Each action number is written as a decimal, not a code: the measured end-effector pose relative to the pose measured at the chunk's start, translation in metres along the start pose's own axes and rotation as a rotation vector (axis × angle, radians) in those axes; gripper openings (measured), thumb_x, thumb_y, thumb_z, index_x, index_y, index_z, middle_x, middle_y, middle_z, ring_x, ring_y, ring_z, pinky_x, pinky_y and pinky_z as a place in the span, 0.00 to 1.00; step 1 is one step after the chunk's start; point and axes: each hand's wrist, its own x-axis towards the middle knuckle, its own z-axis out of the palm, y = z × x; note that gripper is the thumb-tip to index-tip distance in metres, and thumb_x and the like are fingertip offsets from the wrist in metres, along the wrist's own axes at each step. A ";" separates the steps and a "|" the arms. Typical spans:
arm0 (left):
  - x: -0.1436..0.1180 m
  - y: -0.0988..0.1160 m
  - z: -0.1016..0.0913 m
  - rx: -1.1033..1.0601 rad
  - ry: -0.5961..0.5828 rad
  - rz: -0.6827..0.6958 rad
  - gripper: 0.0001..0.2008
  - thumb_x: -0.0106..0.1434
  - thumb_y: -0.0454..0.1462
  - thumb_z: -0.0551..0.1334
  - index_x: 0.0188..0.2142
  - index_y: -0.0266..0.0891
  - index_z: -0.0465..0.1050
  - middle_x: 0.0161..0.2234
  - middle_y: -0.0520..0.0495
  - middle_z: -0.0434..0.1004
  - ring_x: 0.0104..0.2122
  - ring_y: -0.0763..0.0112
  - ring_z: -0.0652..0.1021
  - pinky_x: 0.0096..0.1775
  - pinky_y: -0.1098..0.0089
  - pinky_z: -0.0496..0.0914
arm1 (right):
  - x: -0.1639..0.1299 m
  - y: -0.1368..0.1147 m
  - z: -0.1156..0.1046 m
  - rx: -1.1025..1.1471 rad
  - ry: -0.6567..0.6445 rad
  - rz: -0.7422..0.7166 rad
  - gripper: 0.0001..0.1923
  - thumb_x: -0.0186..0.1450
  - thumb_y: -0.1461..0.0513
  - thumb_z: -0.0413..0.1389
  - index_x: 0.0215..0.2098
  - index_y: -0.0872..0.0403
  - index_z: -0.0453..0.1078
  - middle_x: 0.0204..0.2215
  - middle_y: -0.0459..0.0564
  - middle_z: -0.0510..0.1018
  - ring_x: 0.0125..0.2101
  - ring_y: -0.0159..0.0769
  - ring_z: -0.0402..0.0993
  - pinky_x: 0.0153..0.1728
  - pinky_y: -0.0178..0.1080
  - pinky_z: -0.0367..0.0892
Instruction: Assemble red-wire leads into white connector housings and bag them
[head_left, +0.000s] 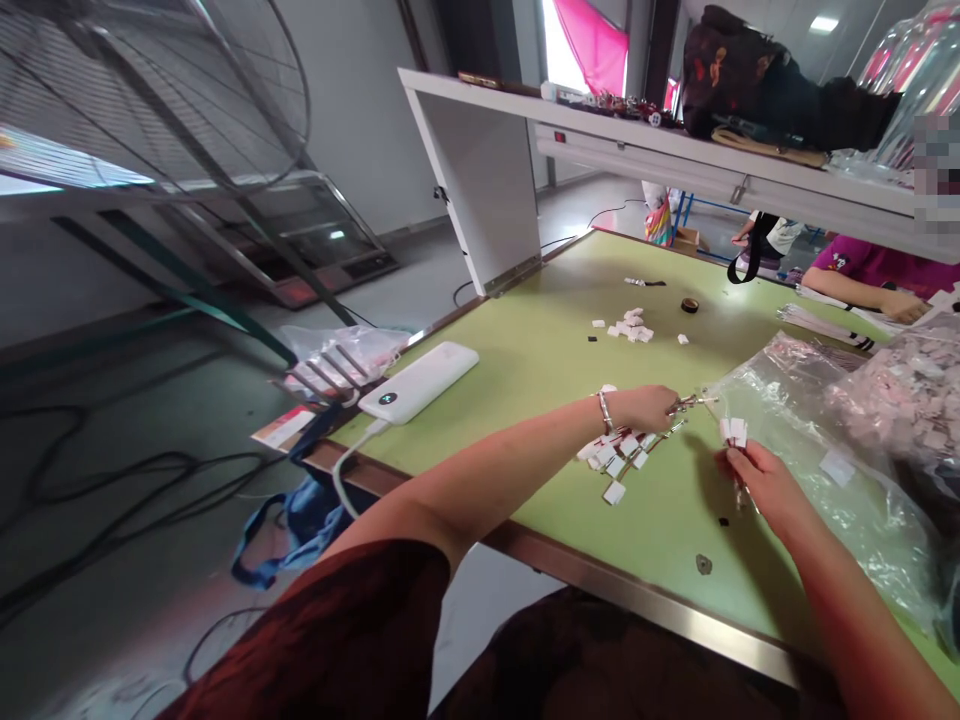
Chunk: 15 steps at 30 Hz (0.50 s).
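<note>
Right hand (757, 480) near desk (525, 360) front edge, pinching white tags (735, 431); left hand (649, 408) gripping metal clips (694, 402). Small pile (615, 462) assembled at front edge, more loose pieces (630, 328) waiting toward far edge.

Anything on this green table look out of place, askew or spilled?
Mostly tidy. The white power bank lies askew at the green table's left edge, its cable hanging over the side. Small white square tags lie scattered mid-table, with more under the left hand. The right hand holds a few by the clear plastic bag.

Bare table (540, 370) between tag piles (616, 462).
</note>
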 end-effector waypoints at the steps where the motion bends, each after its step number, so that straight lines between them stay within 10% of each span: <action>1: 0.000 -0.002 -0.002 -0.035 0.024 -0.003 0.09 0.57 0.34 0.57 0.38 0.34 0.71 0.37 0.38 0.77 0.30 0.65 0.75 0.30 0.70 0.67 | 0.001 -0.002 0.007 0.092 -0.003 0.006 0.21 0.55 0.45 0.53 0.35 0.52 0.66 0.34 0.52 0.78 0.31 0.38 0.74 0.31 0.41 0.70; 7: 0.005 -0.009 -0.012 -0.261 0.251 -0.097 0.04 0.59 0.35 0.56 0.32 0.36 0.67 0.32 0.44 0.73 0.29 0.67 0.71 0.30 0.69 0.63 | 0.012 -0.013 0.051 0.384 0.017 0.034 0.20 0.53 0.45 0.57 0.30 0.52 0.62 0.21 0.44 0.71 0.15 0.27 0.60 0.18 0.36 0.63; 15: 0.022 -0.015 -0.010 -0.716 0.459 -0.235 0.06 0.55 0.31 0.56 0.22 0.38 0.62 0.21 0.52 0.63 0.25 0.72 0.67 0.30 0.71 0.63 | 0.069 -0.033 0.084 0.314 0.131 -0.143 0.18 0.60 0.47 0.48 0.38 0.52 0.63 0.35 0.50 0.76 0.33 0.36 0.72 0.33 0.38 0.67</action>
